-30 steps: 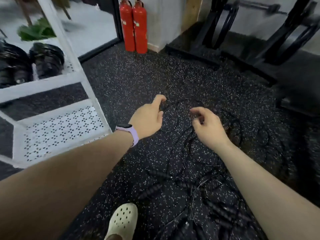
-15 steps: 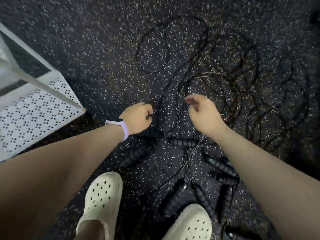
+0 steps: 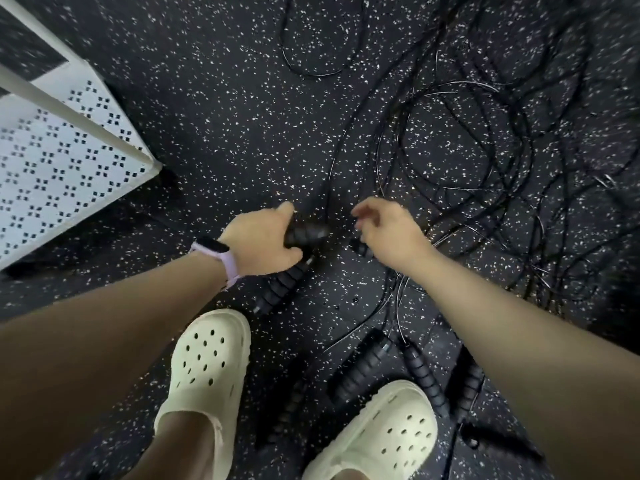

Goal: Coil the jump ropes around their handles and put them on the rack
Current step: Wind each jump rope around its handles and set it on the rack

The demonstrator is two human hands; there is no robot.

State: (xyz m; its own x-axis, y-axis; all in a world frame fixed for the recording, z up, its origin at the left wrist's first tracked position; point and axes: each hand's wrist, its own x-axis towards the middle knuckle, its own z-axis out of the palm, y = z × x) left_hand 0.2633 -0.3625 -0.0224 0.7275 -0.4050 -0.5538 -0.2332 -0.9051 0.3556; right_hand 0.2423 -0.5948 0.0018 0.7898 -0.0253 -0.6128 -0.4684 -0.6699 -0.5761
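Several black jump ropes (image 3: 450, 140) lie tangled on the speckled floor ahead of me. My left hand (image 3: 263, 240) grips a black ribbed handle (image 3: 306, 234) just above the floor. Below it a second ribbed handle (image 3: 282, 289) lies on the floor. My right hand (image 3: 388, 230) hovers to the right of the gripped handle, fingers loosely curled over another handle end (image 3: 360, 249); whether it holds anything is hidden. More handles (image 3: 363, 368) lie near my feet. The white perforated rack shelf (image 3: 52, 168) stands at the left.
My two cream clogs (image 3: 207, 368) stand at the bottom, with handles between and beside them. Rope loops spread across the upper right floor. The rack's white post (image 3: 69, 109) crosses the shelf corner at left.
The view has tilted further down and closer to the floor. My left hand has closed round a ribbed handle and lifted its end. My right hand stays beside it.
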